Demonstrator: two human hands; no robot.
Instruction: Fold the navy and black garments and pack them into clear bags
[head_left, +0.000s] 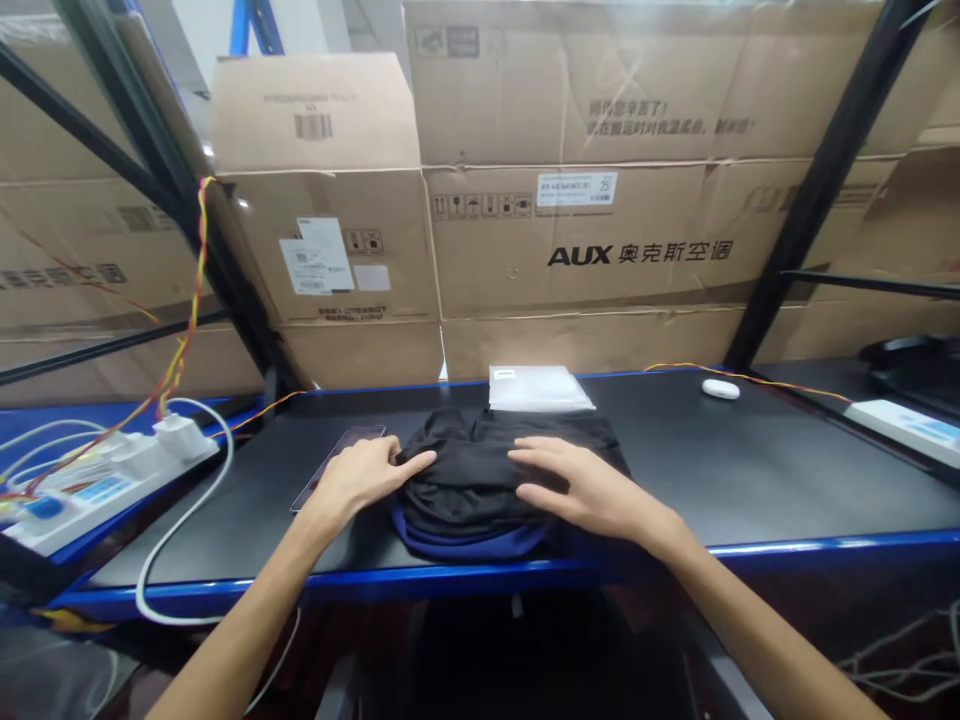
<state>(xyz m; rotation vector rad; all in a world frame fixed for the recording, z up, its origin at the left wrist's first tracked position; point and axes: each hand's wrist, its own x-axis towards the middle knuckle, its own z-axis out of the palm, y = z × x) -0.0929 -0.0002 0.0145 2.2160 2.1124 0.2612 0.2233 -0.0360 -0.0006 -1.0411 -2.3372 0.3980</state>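
A folded black garment (465, 478) with a dark blue layer (472, 540) under its near side lies at the table's front edge. My left hand (365, 470) rests at the garment's left edge, its thumb stretched over the black fabric and its other fingers bent and partly hidden. Across the right part of the cloth lies my right hand (574, 485), open, with fingers spread and pointing left. Just behind the garment sits a flat whitish plastic packet (536, 388). A dark phone-like slab (330, 465) is beside and partly behind my left hand.
The black tabletop (720, 460) has a blue front edge. White power strips with cables stand left (112, 480) and right (907, 428). A small white oval case (721, 389) is at the back right. Large cardboard boxes (585, 290) and dark shelf posts (825, 180) rise behind.
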